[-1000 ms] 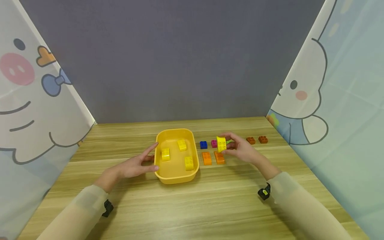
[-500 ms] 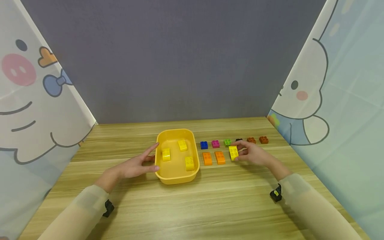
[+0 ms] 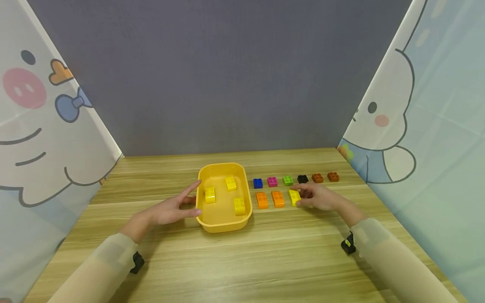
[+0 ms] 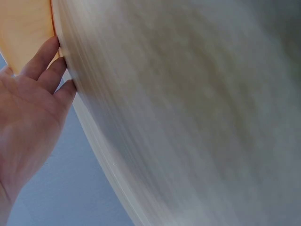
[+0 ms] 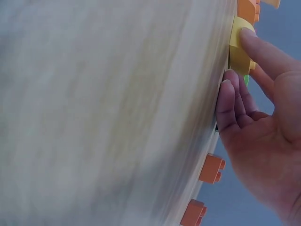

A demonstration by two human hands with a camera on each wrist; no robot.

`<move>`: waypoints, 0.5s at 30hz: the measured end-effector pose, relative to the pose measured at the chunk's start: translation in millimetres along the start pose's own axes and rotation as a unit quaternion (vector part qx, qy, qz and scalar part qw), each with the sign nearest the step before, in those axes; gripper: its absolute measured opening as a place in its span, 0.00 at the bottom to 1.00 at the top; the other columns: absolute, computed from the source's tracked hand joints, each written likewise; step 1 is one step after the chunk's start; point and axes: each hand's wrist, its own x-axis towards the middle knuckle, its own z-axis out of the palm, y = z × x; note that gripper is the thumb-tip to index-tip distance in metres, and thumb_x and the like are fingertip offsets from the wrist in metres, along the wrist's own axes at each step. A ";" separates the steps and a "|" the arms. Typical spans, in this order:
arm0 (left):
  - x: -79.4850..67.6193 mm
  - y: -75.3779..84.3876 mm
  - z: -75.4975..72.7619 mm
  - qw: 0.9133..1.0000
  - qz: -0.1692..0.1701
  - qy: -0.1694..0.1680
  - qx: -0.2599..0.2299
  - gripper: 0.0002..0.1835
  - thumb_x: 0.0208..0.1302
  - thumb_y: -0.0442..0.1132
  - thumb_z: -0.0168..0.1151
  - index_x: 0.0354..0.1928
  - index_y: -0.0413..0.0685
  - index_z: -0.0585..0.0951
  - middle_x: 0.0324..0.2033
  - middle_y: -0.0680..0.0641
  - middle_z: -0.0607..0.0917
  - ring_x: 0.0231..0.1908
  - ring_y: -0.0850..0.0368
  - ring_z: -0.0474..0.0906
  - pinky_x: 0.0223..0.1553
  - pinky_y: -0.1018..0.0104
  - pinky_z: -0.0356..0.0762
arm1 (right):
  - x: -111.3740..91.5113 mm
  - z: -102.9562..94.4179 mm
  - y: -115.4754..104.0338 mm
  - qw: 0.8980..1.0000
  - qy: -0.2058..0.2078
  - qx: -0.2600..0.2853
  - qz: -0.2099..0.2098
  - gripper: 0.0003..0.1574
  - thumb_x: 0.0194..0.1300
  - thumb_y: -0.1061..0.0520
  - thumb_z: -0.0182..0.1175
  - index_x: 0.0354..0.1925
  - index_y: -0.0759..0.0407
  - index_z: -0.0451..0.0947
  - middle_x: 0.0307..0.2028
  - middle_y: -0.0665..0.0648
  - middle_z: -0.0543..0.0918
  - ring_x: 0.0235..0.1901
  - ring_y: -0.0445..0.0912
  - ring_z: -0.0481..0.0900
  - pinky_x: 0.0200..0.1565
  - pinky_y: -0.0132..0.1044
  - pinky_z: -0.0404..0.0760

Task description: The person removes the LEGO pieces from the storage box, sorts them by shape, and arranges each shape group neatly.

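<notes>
My right hand (image 3: 320, 197) pinches a yellow toy building brick (image 3: 294, 197) between thumb and fingers, down at the wooden table to the right of two orange bricks (image 3: 278, 199). In the right wrist view the thumb presses the near end of this yellow brick (image 5: 239, 54), its curved side facing the camera, and the other fingertips touch the tabletop. My left hand (image 3: 170, 209) rests against the left side of a yellow plastic bin (image 3: 223, 228), thumb and forefinger spread along its rim. Inside the bin lie three yellow bricks (image 3: 239, 206), apart from one another.
Behind the orange bricks runs a row of smaller bricks: blue (image 3: 257, 183), pink (image 3: 272, 182), lime green (image 3: 288, 180), black (image 3: 302, 179) and two brown ones (image 3: 317, 177). A grey panel (image 3: 227, 84) stands at the table's back, with printed cloth (image 3: 435, 126) on both sides.
My right hand has carried the yellow brick rightward past the orange bricks, turned it studs-up and lowered it to the table. The left hand and the bin have stayed put.
</notes>
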 end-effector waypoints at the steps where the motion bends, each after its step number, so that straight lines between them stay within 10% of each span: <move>1: -0.1 0.1 0.1 1.000 0.001 0.001 0.001 0.56 0.76 0.63 0.67 0.90 0.76 0.38 0.81 0.34 0.70 0.82 0.28 0.63 0.77 0.18 0.54 | 0.3 0.1 0.0 1.000 -0.004 -0.002 0.000 0.37 0.76 0.50 0.72 0.77 0.57 0.75 0.47 0.57 0.82 0.41 0.46 0.77 0.41 0.35 0.79; 15: 0.6 -0.3 0.2 1.000 0.002 -0.002 0.000 0.57 0.75 0.63 0.68 0.90 0.76 0.38 0.81 0.35 0.71 0.82 0.30 0.64 0.78 0.19 0.55 | 1.3 0.2 -0.4 1.000 -0.024 0.003 -0.001 0.38 0.79 0.51 0.68 0.80 0.58 0.72 0.43 0.54 0.81 0.36 0.46 0.74 0.38 0.34 0.76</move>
